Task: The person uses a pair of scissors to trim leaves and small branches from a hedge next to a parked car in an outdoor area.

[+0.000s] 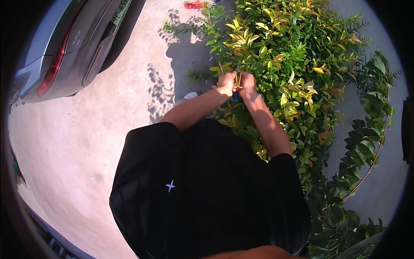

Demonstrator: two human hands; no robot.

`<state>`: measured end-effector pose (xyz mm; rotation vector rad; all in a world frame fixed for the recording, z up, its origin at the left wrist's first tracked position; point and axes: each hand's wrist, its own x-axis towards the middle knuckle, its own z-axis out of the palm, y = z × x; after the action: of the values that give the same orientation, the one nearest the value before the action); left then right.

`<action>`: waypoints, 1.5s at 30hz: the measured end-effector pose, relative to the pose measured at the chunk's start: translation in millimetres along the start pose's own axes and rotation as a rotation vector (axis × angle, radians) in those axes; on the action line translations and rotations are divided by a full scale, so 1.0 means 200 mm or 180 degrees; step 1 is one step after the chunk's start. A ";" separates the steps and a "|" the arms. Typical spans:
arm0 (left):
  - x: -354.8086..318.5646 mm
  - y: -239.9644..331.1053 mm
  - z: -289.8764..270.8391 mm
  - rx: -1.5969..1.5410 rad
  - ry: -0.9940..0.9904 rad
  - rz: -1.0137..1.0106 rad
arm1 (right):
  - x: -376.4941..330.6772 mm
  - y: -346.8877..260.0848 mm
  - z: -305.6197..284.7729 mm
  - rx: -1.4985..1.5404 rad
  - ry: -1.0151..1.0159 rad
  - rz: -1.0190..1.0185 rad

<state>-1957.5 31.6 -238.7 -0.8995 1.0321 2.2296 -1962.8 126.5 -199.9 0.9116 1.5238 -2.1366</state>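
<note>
Both my hands are close together at the left side of a leafy bush (276,64) with yellow-green leaves. My left hand (226,82) is closed, with a slim, pale, pointed piece sticking up past its fingers. Beside it, almost touching, my right hand (247,83) is also closed. A thin yellowish piece (239,80) shows between the two hands. Just below them is a small blue part (234,97), whose kind I cannot make out. The fingers hide most of what they hold.
At the upper left stands a grey car (64,52), its red tail light toward me. A pale wall (384,181) runs along the right, with a leafy trailing branch (379,142) before it. A red object (195,4) lies on the concrete ground (120,86) at the far end.
</note>
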 end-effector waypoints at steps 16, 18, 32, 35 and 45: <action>0.36 0.66 -0.59 0.0606 -0.1282 -0.0776 | 0.33 -0.11 0.50 -0.0071 -0.0528 0.1369; 0.47 0.70 -0.52 0.0530 -0.1182 -0.0816 | 0.47 -0.11 0.58 0.0245 0.0058 0.1304; 0.53 0.89 -0.69 0.1148 -0.1373 -0.1614 | 0.42 -0.15 0.60 0.0197 0.0245 0.1951; 0.60 0.82 -0.76 0.0928 -0.1772 -0.1834 | 0.42 -0.10 0.57 0.0092 0.0350 0.1945; 0.86 0.59 -0.47 -0.0113 -0.0887 -0.1155 | 0.88 -0.04 0.57 -0.0107 0.0825 0.1120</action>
<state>-2115.7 -80.6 -359.0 -0.6999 0.6458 1.9982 -2130.1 35.4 -290.6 1.3743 1.3819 -1.7921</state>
